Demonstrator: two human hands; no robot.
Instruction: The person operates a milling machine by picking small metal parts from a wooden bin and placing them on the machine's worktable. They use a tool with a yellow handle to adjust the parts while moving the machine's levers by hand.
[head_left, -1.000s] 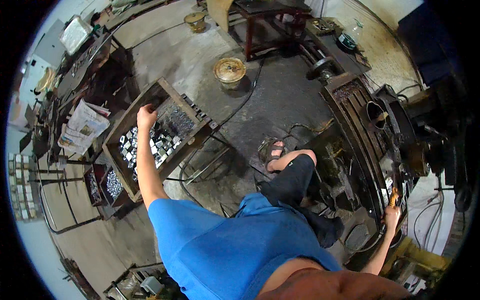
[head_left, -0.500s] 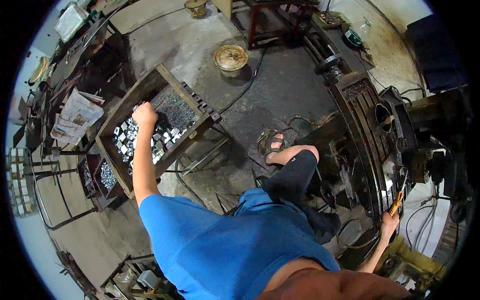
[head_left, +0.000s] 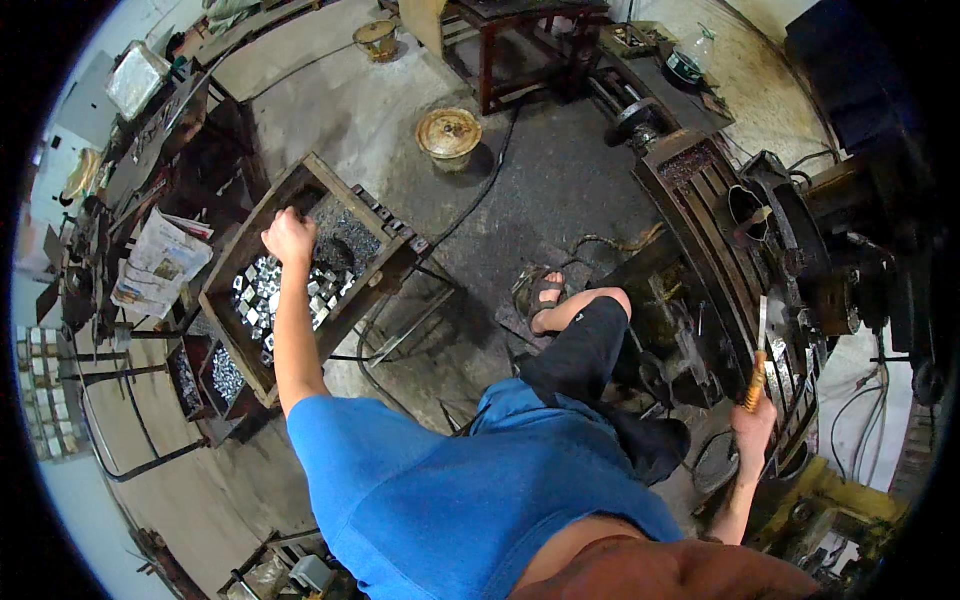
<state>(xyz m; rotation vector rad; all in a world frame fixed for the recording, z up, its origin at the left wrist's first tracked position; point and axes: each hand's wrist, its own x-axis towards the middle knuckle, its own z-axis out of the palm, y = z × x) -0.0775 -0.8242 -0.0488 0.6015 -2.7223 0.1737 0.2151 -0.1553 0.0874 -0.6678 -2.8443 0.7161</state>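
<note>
My left hand (head_left: 290, 237) is over the far left side of a wooden tray (head_left: 226, 318), its fingers curled closed. What they hold, if anything, is hidden behind the hand. Many small, shiny metal blocks (head_left: 262, 296) lie in the tray around my forearm, with dark metal chips (head_left: 360, 240) heaped at its far right. On my right, my right hand (head_left: 754, 420) is closed around the yellow-orange handle of a hand tool (head_left: 758, 375) with a narrow, pale, flat blade. The tool points away from me, beside the slotted machine table (head_left: 715, 240).
Bins of small metal pieces (head_left: 228, 372) stand left of the tray, below a folded newspaper (head_left: 165, 262). A lidded bucket (head_left: 448, 138) stands on the floor ahead. A black cable (head_left: 487, 188) runs across the floor. Dark machinery (head_left: 840, 300) fills the right side.
My right hand has drawn the tool left, away from the machine, and its blade now shows more broadly. My left hand stays over the tray; the whole view has shifted slightly.
</note>
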